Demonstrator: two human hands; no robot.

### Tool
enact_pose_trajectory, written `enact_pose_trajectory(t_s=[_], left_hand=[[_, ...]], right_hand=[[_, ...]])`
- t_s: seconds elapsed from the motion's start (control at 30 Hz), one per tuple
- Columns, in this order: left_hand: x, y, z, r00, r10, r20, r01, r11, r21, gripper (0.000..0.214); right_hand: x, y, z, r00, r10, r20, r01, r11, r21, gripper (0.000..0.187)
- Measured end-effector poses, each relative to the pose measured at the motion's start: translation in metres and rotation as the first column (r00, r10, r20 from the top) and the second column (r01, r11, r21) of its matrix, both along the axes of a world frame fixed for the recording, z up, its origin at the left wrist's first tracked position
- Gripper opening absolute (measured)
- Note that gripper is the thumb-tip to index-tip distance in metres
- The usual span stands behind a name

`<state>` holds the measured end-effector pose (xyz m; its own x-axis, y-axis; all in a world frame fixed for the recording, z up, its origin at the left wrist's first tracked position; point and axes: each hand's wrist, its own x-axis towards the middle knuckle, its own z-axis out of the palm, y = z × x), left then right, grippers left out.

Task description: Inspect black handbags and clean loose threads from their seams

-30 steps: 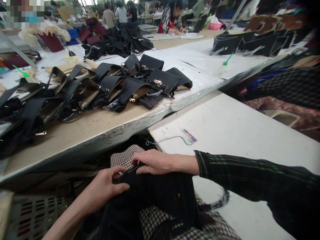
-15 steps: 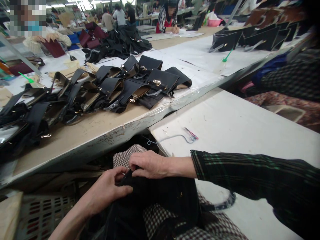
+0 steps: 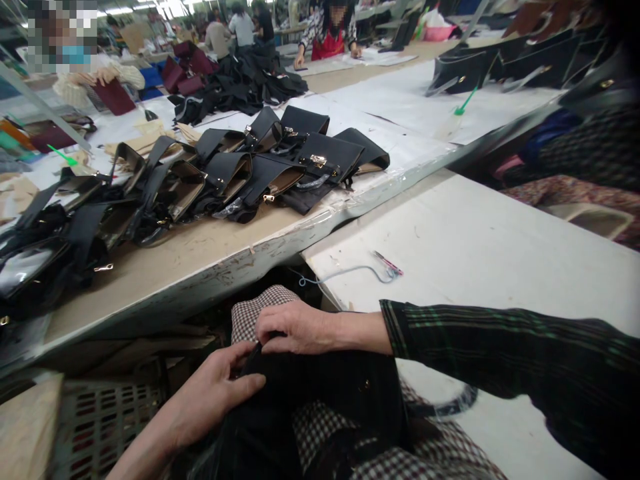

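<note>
A black handbag (image 3: 345,387) lies across my lap on checked cloth (image 3: 270,303). My left hand (image 3: 233,377) grips the bag's left edge, thumb on the near face and fingers behind it. Just above, my right hand (image 3: 295,327) pinches the same edge with curled fingers. A small gold stud shows on the bag's dark face, and its plastic-wrapped handle (image 3: 457,403) sticks out to the right. What lies between the fingertips is hidden.
Several black handbags (image 3: 330,157) with gold clasps cover the long table (image 3: 220,263) ahead. A pen-like tool (image 3: 387,263) and a blue cord (image 3: 345,272) lie on the white side table (image 3: 450,247). A plastic crate (image 3: 110,413) stands low left. Co-workers sit beyond.
Both hands keep their hold on the bag's edge with barely any movement. The view has shifted slightly. The far co-worker in the red apron has spread their arms apart.
</note>
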<state>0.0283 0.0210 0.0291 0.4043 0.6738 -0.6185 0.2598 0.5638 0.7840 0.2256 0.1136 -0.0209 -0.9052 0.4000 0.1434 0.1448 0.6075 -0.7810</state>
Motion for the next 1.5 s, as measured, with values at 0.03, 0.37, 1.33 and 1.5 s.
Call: enact_pose_trajectory(t_s=[0.03,0.37,1.33,1.5], left_hand=[[0.0,0.0,0.0,1.0,-0.011,-0.008,0.012,1.0,0.012,0.042],[0.004,0.008,0.002,0.998,-0.05,-0.028,0.051,0.998,0.028,0.041],[0.001,0.021,-0.016,0.976,-0.047,-0.21,0.077,0.988,0.136,0.037],[0.001,0.018,-0.014,0.973,-0.017,-0.229,0.055,0.985,0.162,0.038]], right_hand=[[0.0,0.0,0.0,1.0,0.01,-0.004,-0.01,1.0,-0.018,0.006],[0.002,0.003,-0.007,0.999,0.032,-0.009,-0.033,0.991,-0.128,0.009],[-0.004,-0.005,0.003,0.978,-0.2,0.063,0.21,0.933,-0.293,0.022],[0.013,0.011,0.004,0.981,-0.055,0.187,0.119,0.929,-0.35,0.025]])
